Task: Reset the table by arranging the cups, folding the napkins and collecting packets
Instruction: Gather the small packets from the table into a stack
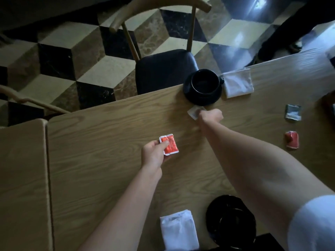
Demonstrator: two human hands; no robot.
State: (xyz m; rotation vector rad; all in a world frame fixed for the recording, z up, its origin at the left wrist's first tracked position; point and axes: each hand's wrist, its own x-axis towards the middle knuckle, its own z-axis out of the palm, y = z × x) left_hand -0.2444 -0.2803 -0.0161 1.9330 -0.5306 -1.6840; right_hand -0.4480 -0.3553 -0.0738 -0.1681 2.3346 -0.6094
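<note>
My left hand (154,153) pinches an orange-red packet (170,144) just above the wooden table (108,134). Farther out, my right hand (210,116) curls its fingers on a pale packet (193,112) lying beside a black cup on its saucer (203,86). A folded white napkin (237,82) lies to the right of that cup. Near me sit a second black cup and saucer (230,221) and another folded white napkin (178,230). At the right lie a silver packet (292,115) and a red packet (291,139).
A wooden chair with a dark seat (163,69) stands at the far table edge. A second table (21,178) abuts on the left. A person's dark legs (282,37) stand at the top right on the checkered floor. A dark object (330,105) sits at the right edge.
</note>
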